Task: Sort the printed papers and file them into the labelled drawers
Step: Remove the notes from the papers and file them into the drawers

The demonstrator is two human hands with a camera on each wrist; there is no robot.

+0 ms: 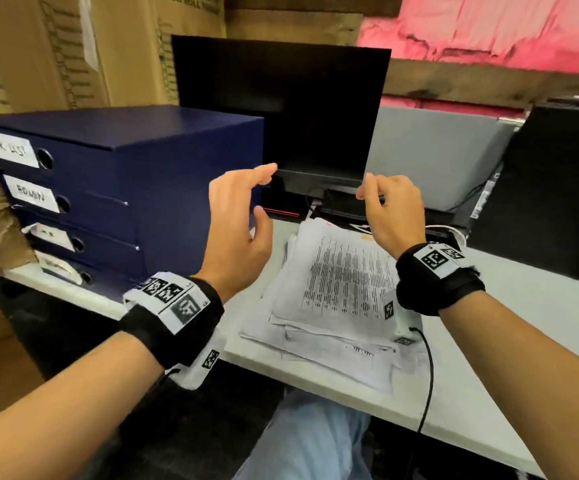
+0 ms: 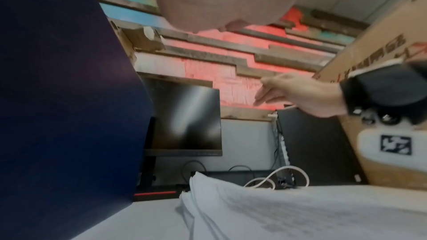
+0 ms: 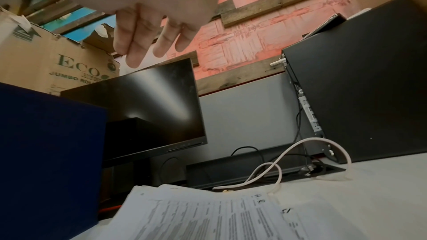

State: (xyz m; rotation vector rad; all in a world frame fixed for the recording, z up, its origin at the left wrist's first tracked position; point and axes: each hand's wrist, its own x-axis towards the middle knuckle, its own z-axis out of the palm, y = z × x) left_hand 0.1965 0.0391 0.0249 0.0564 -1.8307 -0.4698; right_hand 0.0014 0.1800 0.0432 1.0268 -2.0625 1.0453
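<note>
A loose stack of printed papers [image 1: 336, 285] lies on the white desk [image 1: 523, 341], its top sheet covered in text. The same papers [image 3: 208, 214] show low in the right wrist view and the papers [image 2: 277, 213] in the left wrist view. A dark blue drawer unit [image 1: 142, 174] with several labelled drawers stands at the left; the top labels read "TASK LIST" [image 1: 9, 151] and "ADMIN" [image 1: 33, 197]. All drawers look closed. My left hand [image 1: 239, 216] hovers above the papers' left edge, fingers spread, holding nothing. My right hand [image 1: 390, 209] hangs over their far end, fingers loosely bent, empty.
A dark monitor [image 1: 301, 109] stands behind the papers, a black computer case [image 1: 551, 188] at the right. White and black cables [image 3: 277, 171] lie behind the stack. Cardboard boxes [image 1: 56, 53] rise behind the drawer unit. My knee [image 1: 315, 438] is under the desk edge.
</note>
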